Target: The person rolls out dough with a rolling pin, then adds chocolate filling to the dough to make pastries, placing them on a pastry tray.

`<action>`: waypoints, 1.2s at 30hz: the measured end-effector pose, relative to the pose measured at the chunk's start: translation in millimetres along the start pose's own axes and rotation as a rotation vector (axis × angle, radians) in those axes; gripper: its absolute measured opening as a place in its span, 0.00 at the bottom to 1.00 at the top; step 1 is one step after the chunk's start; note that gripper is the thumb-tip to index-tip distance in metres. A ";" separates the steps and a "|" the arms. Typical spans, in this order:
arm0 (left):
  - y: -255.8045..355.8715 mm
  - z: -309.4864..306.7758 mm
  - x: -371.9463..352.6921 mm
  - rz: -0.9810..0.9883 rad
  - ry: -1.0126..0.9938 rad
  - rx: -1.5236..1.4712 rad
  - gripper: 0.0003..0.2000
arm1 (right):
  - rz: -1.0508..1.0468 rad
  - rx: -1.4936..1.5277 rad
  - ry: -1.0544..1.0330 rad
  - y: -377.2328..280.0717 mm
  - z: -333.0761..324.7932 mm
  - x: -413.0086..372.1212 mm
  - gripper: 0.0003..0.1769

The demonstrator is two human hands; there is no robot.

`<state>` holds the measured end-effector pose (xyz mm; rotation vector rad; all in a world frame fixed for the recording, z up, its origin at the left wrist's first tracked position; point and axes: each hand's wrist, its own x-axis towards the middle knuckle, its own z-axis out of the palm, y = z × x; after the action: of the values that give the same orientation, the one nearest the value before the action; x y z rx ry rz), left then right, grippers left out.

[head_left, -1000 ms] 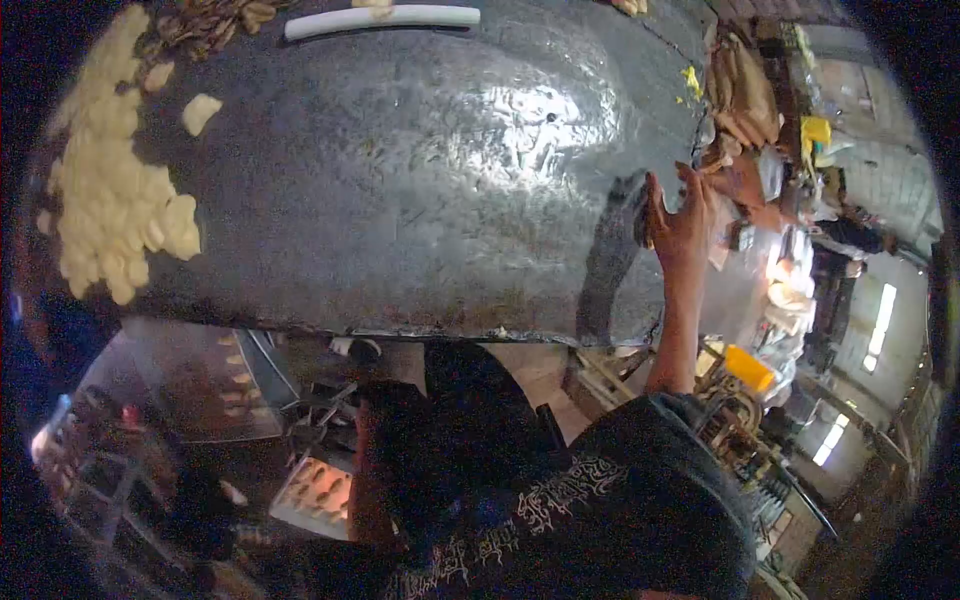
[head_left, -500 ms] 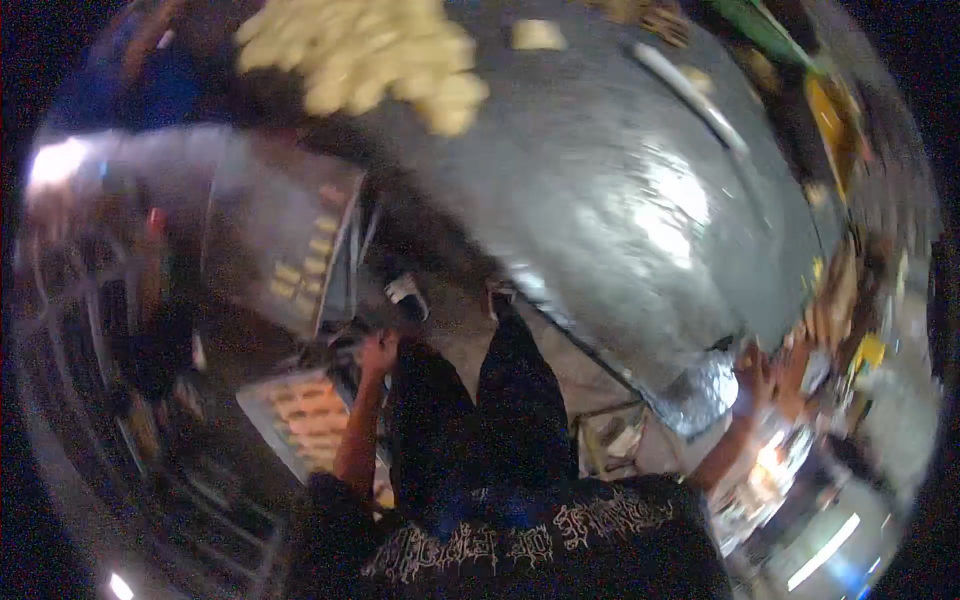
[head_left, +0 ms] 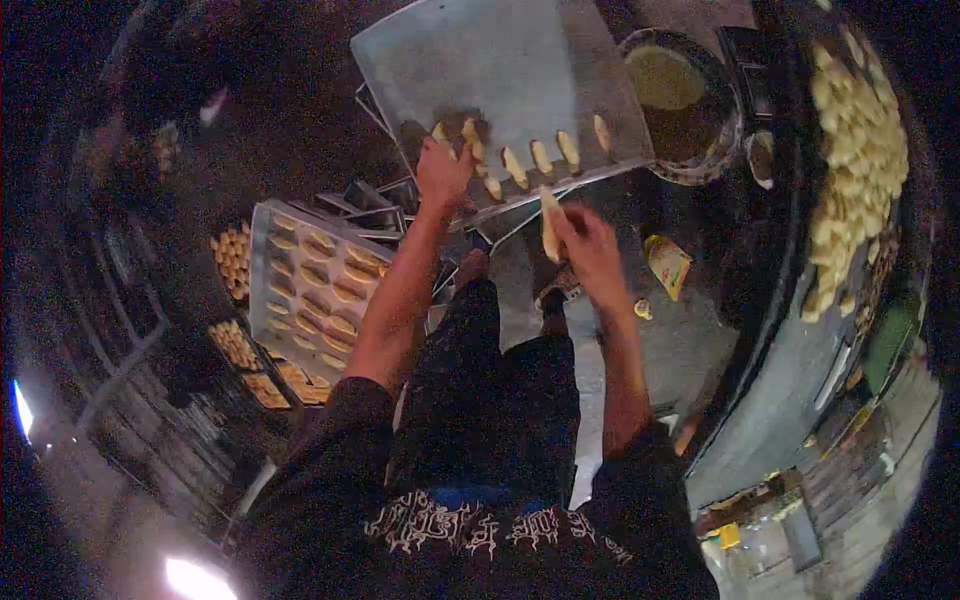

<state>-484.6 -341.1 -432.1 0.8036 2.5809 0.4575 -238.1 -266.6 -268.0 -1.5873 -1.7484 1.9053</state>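
A metal baking tray [head_left: 480, 60] lies ahead of me with a row of elongated pale dough pieces [head_left: 541, 155] along its near edge. My left hand [head_left: 444, 175] is over the tray's near left corner, its fingers closed around a dough piece [head_left: 472, 138] that they partly hide. Just off the near edge, my right hand [head_left: 592, 250] grips another long dough piece [head_left: 551, 228] between thumb and fingers, its tip pointing toward the tray.
A second tray [head_left: 262, 225] with rows of shaped pieces stands at left. Beyond it are more trays of small pieces [head_left: 232, 262]. A round tub [head_left: 735, 130] is beside the baking tray. A yellow packet [head_left: 667, 265] lies on the floor. Many dough pieces [head_left: 855, 170] cover the dark worktable [head_left: 770, 400] at right.
The view has turned left from the worktable to the baking tray. My left hand has risen to the tray, and my right hand has left the table's edge and now holds a dough piece.
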 end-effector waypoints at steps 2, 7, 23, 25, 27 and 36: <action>-19.8 14.9 22.3 -0.059 -0.024 0.016 0.27 | -0.127 -0.174 0.076 7.5 37.4 67.1 0.22; -52.5 39.5 36.7 0.074 -0.073 0.032 0.22 | -0.328 -0.374 0.238 6.3 87.6 169.7 0.25; -26.9 -27.1 -0.5 0.331 -0.215 0.081 0.21 | -0.397 -0.737 0.169 39.7 95.0 144.8 0.23; -11.6 -44.4 -18.1 0.305 -0.297 0.105 0.23 | -0.286 -0.647 0.079 53.9 101.3 128.1 0.23; -23.6 -24.5 -28.5 0.285 -0.333 0.181 0.23 | -0.213 -0.715 -0.044 62.1 108.0 113.7 0.24; -49.8 37.3 -14.0 0.128 -0.506 0.274 0.25 | -0.104 -0.662 0.142 94.3 146.4 122.4 0.18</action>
<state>-480.0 -381.4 -481.3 1.0271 2.1473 -0.0692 -347.6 -313.6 -444.4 -1.6968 -2.4884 1.1822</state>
